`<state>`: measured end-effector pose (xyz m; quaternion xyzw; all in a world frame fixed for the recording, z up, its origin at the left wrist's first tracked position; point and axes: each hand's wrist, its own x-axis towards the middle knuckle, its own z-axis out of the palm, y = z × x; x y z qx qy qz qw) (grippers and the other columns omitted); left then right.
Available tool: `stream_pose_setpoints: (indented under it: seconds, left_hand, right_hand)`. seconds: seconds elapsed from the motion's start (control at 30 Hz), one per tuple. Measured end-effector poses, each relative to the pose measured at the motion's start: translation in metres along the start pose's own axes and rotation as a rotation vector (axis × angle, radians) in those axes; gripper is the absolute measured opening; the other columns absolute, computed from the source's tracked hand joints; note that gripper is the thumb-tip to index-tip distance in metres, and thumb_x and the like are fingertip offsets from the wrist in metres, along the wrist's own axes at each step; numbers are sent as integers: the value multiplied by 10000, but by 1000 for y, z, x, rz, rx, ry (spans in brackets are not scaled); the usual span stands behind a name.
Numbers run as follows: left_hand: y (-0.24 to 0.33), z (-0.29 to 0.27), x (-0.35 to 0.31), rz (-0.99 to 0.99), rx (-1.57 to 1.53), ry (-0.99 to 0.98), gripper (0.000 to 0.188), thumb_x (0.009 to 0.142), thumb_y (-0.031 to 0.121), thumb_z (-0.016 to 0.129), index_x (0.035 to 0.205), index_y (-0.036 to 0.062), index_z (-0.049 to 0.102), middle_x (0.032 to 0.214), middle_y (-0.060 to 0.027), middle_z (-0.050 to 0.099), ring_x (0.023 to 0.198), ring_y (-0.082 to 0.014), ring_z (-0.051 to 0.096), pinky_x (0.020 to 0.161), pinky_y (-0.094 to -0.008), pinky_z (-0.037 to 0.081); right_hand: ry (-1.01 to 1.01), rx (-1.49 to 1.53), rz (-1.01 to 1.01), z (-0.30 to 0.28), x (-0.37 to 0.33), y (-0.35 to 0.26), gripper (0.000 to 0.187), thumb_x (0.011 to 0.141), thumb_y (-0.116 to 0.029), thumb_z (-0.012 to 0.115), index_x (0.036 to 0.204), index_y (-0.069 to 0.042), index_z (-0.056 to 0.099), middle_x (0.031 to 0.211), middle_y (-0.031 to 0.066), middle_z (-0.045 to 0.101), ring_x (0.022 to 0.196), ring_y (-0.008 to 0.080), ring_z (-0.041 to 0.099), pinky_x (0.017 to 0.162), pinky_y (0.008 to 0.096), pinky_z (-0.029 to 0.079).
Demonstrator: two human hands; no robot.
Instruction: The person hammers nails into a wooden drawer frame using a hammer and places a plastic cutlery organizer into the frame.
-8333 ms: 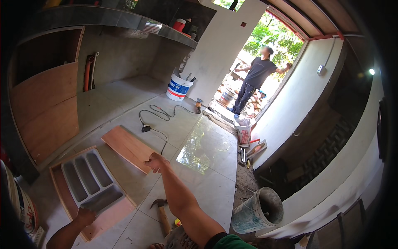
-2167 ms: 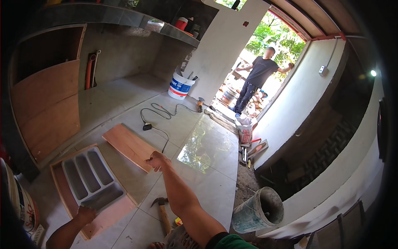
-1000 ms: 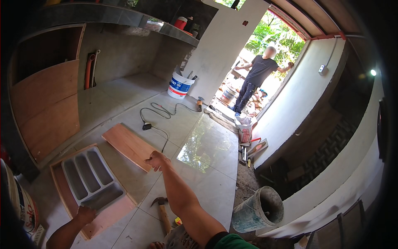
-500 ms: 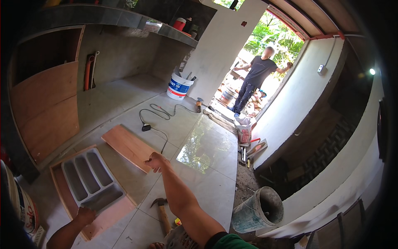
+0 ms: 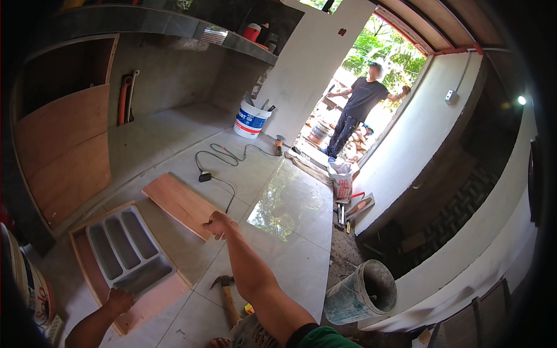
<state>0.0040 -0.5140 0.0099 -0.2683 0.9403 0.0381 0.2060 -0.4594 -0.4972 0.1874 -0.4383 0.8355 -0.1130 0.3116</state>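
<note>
A grey cutlery tray [image 5: 129,249] with several compartments lies inside a shallow wooden drawer [image 5: 161,297] on the tiled floor. My left hand [image 5: 120,301] is closed at the near edge of the tray, gripping its rim. To the right of the drawer is a reddish-brown wooden board [image 5: 177,203]. My right hand [image 5: 218,225] is closed around the near right end of that board, which seems to rest on or just above the tiles. A claw hammer [image 5: 228,298] lies below my right forearm, close to my foot.
A corded power tool [image 5: 279,146] stands beyond the board, its cable looping over the tiles. Farther back is a white bucket of tools [image 5: 251,120]. At right stand a dirty bucket [image 5: 362,294] and a sack [image 5: 342,180]. A person [image 5: 358,107] stands in the doorway.
Hardly anything differs. Both hands keep their places on the tray and the board, and the person in the doorway has turned their head slightly.
</note>
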Motion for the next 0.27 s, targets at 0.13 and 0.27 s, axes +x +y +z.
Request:
stream_pose_setpoints:
  seconds: [0.13, 0.27]
  left_hand:
    - [-3, 5, 1, -1, -14, -2, 202, 841, 272, 594, 945, 118, 673, 868, -149, 703, 834, -321, 696, 682, -494, 524]
    - [-2, 5, 2, -6, 2, -23, 205, 836, 277, 600, 954, 129, 678, 880, -145, 707, 841, -329, 698, 680, -509, 523]
  right_hand:
    - [-15, 4, -6, 1, 1, -1, 433, 812, -370, 712, 1020, 0, 629, 843, 120, 714, 672, 230, 716, 641, 346, 544]
    - [-64, -29, 2, -1, 4, -1, 459, 870, -429, 664, 1085, -26, 618, 891, 110, 690, 761, 233, 710, 603, 350, 558]
